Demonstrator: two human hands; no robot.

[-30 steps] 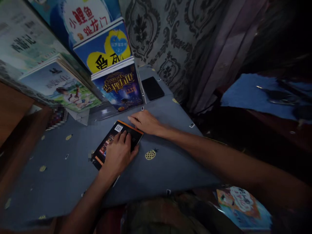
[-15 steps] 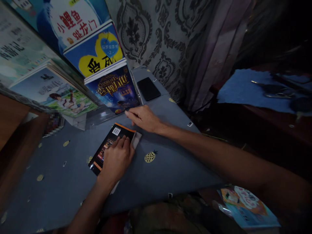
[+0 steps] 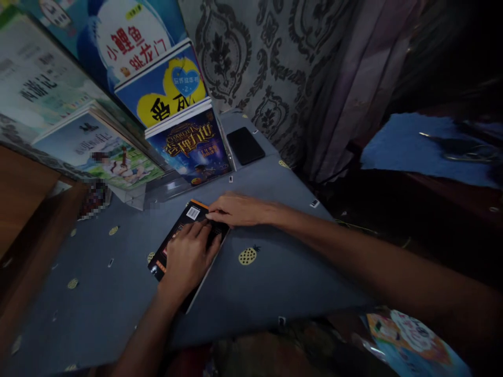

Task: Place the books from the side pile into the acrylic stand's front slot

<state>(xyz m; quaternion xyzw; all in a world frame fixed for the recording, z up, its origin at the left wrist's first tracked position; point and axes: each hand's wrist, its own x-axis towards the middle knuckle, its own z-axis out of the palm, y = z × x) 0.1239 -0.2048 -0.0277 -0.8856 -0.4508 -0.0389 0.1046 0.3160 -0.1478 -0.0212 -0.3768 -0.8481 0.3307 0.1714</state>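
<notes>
A black book with an orange top edge and a white barcode lies at a slant on the grey tablecloth, back cover up. Across its middle rests my left hand, palm down, fingers spread and slightly bent; the hand covers much of the cover. My right hand touches the book's upper right corner. Its fingers are curled and pressed together over that edge, so what lies beneath them is hidden. The book's right edge shows as a thin pale line below the hands.
Behind the hands stands a clear rack with several children's books. A dark phone lies beside it. The tablecloth has pineapple prints. At right, scissors lie on a blue cloth. A colourful book sits below the table edge.
My right hand has moved from the rack's front down onto the book's upper right corner. The pale flap at the book's right side has folded in under the cover. The view has shifted slightly.
</notes>
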